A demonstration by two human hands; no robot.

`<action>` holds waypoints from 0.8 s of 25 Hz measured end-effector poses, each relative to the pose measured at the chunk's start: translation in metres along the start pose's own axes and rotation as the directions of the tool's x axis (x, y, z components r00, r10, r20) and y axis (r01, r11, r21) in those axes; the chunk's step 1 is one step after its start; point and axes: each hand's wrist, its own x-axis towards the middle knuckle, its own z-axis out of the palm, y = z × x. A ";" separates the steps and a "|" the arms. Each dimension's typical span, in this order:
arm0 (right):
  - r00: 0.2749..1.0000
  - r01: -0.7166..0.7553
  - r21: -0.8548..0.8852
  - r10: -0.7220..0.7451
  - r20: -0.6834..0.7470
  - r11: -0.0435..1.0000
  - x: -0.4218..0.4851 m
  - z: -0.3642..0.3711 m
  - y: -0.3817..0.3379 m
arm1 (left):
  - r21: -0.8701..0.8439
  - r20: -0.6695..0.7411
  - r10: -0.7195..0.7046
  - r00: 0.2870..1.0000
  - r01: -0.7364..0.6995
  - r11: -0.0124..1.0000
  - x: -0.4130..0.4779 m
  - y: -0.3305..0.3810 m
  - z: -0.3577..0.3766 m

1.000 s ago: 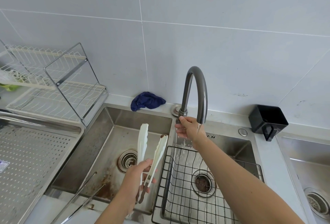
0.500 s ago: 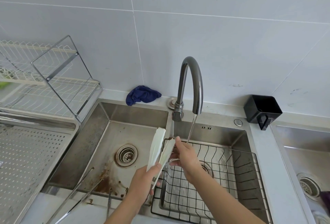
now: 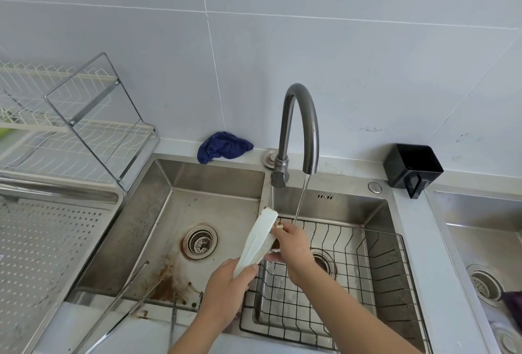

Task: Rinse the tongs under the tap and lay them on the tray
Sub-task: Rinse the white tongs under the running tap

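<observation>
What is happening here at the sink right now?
A person is rinsing white plastic tongs over a steel double sink. The left hand grips their lower end; the right hand pinches the soiled upper tips, squeezed together. Water runs from the grey curved tap and falls close beside those tips, by the right hand. The perforated metal tray on the left does not hold them yet.

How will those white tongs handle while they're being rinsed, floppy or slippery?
Probably light: the left hand holds the white tongs up by their lower end. Likely stiff: both halves look straight, pressed together. Possibly slippery: smooth-looking plastic next to the running water.
</observation>
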 end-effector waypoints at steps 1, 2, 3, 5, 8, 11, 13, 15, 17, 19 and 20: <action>1.000 0.004 0.039 -0.004 0.002 0.999 0.000 -0.004 0.001 | -0.026 0.016 -0.012 1.000 0.012 1.000 0.000 -0.001 0.000; 1.000 0.007 0.073 -0.006 -0.011 0.997 0.001 -0.006 0.002 | -0.059 0.035 -0.018 0.999 0.020 0.998 0.000 0.000 0.000; 1.000 0.013 0.087 -0.010 -0.028 0.996 0.001 -0.007 0.002 | -0.080 0.047 -0.015 0.999 0.019 0.997 0.000 0.001 0.002; 0.997 0.055 0.025 -0.054 -0.047 0.998 0.001 -0.007 0.001 | -0.066 0.049 -0.001 0.999 0.004 0.998 -0.001 0.003 0.005; 0.992 0.105 -0.077 -0.110 -0.064 0.991 0.002 -0.010 0.001 | -0.065 0.051 0.017 0.999 -0.014 0.998 0.000 0.007 0.011; 0.989 0.093 -0.072 -0.100 -0.110 0.993 0.004 -0.017 0.003 | -0.089 0.065 0.013 0.998 -0.007 0.996 0.001 0.009 0.012; 0.995 0.071 -0.032 -0.073 -0.069 0.997 0.004 -0.020 0.006 | -0.065 0.050 0.006 0.999 -0.003 0.998 0.002 0.008 0.010; 0.998 0.057 0.036 -0.057 -0.002 0.998 0.005 -0.023 0.006 | -0.030 0.047 0.012 0.999 -0.010 1.000 0.003 0.007 0.010; 0.998 0.061 0.077 -0.059 -0.031 0.995 0.008 -0.026 0.005 | -0.004 0.072 0.024 0.997 -0.024 1.000 0.005 0.009 0.012; 0.995 0.060 0.083 -0.053 -0.086 0.995 0.011 -0.029 0.004 | 0.008 0.074 0.034 0.997 -0.034 0.999 0.007 0.014 0.017; 0.996 0.055 0.092 -0.048 -0.070 0.994 0.011 -0.031 0.004 | 0.011 0.062 0.034 0.997 -0.035 0.999 0.008 0.016 0.018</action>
